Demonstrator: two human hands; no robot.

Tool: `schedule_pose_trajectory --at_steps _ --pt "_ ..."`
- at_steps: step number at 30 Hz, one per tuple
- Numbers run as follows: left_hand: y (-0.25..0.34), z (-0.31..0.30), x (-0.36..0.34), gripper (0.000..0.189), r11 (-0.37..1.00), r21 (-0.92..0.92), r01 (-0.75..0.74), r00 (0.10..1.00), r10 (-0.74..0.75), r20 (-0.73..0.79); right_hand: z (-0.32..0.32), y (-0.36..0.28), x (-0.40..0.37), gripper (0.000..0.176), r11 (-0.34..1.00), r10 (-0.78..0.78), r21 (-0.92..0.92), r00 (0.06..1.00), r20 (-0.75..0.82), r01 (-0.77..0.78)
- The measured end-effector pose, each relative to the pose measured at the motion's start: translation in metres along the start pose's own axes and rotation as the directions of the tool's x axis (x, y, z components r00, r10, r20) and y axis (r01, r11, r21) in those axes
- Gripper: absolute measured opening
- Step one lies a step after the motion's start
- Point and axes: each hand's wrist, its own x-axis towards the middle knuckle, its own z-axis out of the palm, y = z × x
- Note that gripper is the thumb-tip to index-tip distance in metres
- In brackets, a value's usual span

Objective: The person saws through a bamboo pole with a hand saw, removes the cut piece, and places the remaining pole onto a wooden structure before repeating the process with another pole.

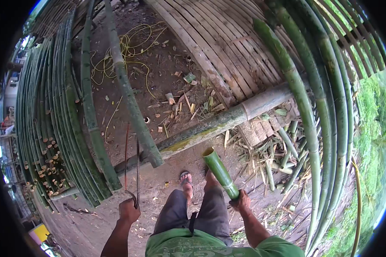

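My left hand (128, 210) is closed round the dark curved handle of a bow saw (137, 175). The saw points away from me, with a thin reddish strip and a dark strip side by side, next to the sawn end of a long bamboo pole (133, 103). In my right hand (241, 200) is a short green bamboo section (220, 171), gripped at its near end. Its far end is a hollow, cut opening tilted up and to the left. The section is held in the air in front of my right leg.
A thick bamboo beam (201, 129) crosses in front of my feet. Many bamboo poles (55, 107) lean at the left, and several long poles (306, 111) stand at the right. Offcuts (287, 150) lie heaped beside a slatted platform (218, 43). Yellow cord (131, 45) lies on the dirt.
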Motion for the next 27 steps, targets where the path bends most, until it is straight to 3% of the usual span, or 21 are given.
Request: schedule_pose_trajectory --at_steps 2,4,5,7,8,10,12,14,15,16,18,20,23,26,27 --pt "0.006 -0.018 -0.008 0.014 1.0 0.007 0.009 1.0 -0.009 0.011 -0.03 -0.008 -0.028 0.066 0.996 0.024 -0.092 0.999 0.037 -0.021" --pt "0.012 -0.034 -0.013 0.012 0.997 0.071 0.031 0.998 -0.035 0.055 -0.076 -0.046 -0.03 0.068 0.989 -0.111 -0.092 0.99 0.092 0.119" --pt "0.016 -0.038 -0.012 0.019 0.993 0.052 0.102 0.984 -0.109 0.144 -0.119 -0.105 -0.031 0.069 0.99 -0.103 -0.079 0.985 0.139 0.115" --pt "0.021 -0.044 -0.005 0.018 0.998 0.042 0.053 0.992 -0.057 0.109 -0.193 -0.234 -0.006 0.068 0.945 -0.27 -0.133 0.943 0.192 0.298" --pt "0.026 -0.046 -0.008 0.018 0.999 0.046 0.028 0.994 -0.033 0.104 -0.227 -0.299 0.003 0.074 0.893 -0.416 -0.141 0.903 0.11 0.428" --pt "0.048 -0.072 -0.015 0.02 0.998 0.057 -0.001 0.993 -0.006 0.121 -0.272 -0.321 -0.031 0.077 0.725 -0.652 0.046 0.707 -0.275 0.687" --pt "0.057 -0.086 -0.015 0.02 0.996 0.078 -0.033 0.993 0.023 0.118 -0.297 -0.348 -0.056 0.081 0.432 -0.653 0.116 0.399 -0.643 0.894" --pt "0.058 -0.092 -0.013 0.02 0.998 0.052 -0.033 0.991 0.025 0.133 -0.271 -0.308 -0.043 0.101 0.396 -0.617 -0.023 0.248 -0.747 0.918" --pt "0.058 -0.095 -0.015 0.02 0.999 0.024 -0.035 0.993 0.032 0.114 -0.238 -0.261 -0.038 0.107 0.592 -0.582 -0.076 0.361 -0.729 0.802" --pt "0.058 -0.096 -0.014 0.02 0.999 -0.006 -0.037 0.995 0.037 0.093 -0.21 -0.207 -0.032 0.113 0.709 -0.599 -0.076 0.543 -0.588 0.701" --pt "0.05 -0.092 -0.01 0.02 0.997 0.027 -0.069 0.993 0.066 0.094 -0.156 -0.127 -0.029 0.122 0.892 -0.437 -0.087 0.797 -0.416 0.444" --pt "0.05 -0.09 -0.004 0.021 0.993 0.026 -0.113 0.988 0.109 0.111 -0.112 -0.071 -0.002 0.122 0.942 -0.307 -0.016 0.838 -0.451 0.336" --pt "0.061 -0.109 0.001 0.023 0.994 0.058 -0.093 0.983 0.083 0.166 -0.09 -0.05 0.073 0.11 0.995 -0.098 -0.014 0.953 -0.287 0.098" --pt "0.059 -0.136 0.016 0.023 0.989 0.067 -0.136 0.984 0.126 0.126 -0.101 -0.049 0.079 0.092 0.998 -0.058 0.022 0.992 -0.109 0.061" --pt "0.038 -0.132 0.032 0.019 0.988 0.042 -0.147 0.988 0.144 0.062 -0.099 -0.044 0.075 0.076 0.992 -0.122 -0.051 0.981 -0.152 0.116"
